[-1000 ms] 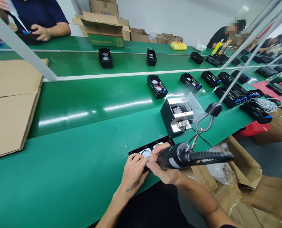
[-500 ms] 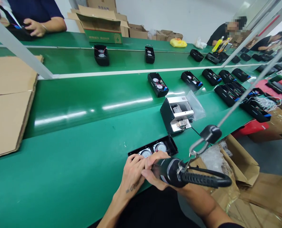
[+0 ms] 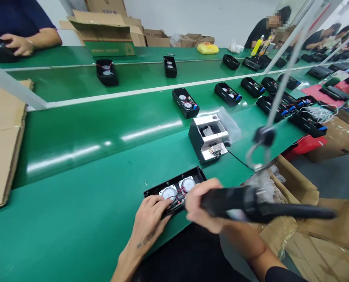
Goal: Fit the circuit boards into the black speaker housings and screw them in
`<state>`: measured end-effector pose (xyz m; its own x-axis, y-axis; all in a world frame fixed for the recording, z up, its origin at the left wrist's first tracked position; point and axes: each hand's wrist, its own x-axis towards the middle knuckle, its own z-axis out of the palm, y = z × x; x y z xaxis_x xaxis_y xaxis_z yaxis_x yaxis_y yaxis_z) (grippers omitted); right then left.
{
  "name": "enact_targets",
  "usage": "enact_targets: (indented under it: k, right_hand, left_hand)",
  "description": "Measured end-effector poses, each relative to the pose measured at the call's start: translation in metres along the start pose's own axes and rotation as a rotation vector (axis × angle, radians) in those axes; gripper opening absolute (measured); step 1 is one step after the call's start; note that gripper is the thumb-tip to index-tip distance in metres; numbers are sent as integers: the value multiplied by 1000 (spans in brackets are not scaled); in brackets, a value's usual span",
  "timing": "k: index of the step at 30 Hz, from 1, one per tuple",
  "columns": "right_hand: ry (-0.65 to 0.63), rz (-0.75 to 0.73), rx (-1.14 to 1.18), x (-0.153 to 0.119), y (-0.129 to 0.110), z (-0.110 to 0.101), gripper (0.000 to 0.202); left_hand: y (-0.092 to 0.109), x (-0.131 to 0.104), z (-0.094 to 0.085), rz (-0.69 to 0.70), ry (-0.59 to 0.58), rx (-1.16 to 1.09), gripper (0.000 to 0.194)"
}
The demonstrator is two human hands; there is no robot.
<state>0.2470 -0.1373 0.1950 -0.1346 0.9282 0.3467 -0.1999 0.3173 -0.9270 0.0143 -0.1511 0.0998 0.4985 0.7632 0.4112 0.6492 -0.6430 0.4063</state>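
An open black speaker housing (image 3: 174,188) with two round silver drivers lies near the front edge of the green bench. My left hand (image 3: 148,222) rests on its near left end, fingers spread over the edge. My right hand (image 3: 202,209) grips a black electric screwdriver (image 3: 250,205), blurred, lying almost level and pointing left toward the housing. A metal hook (image 3: 258,150) on a hanging cord sits above the tool.
A small black and silver screw feeder (image 3: 208,137) stands behind the housing. Several more open housings (image 3: 185,102) ride the green conveyor. Cardboard sheets (image 3: 2,133) lie at left, open boxes (image 3: 306,219) at right. Another person's hand (image 3: 17,44) works across the belt.
My view has shifted left. The screwdriver has tipped to nearly level and pulled slightly right, uncovering the drivers. My left hand stays on the housing.
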Motion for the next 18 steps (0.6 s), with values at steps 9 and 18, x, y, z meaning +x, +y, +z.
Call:
enact_targets:
  k: [9, 18]
  right_hand:
    - [623, -44, -181, -1, 21, -105, 32]
    - [464, 51, -325, -12, 44, -105, 30]
  left_hand:
    - [18, -2, -29, 41, -29, 132, 24]
    - [35, 47, -18, 37, -169, 205, 26]
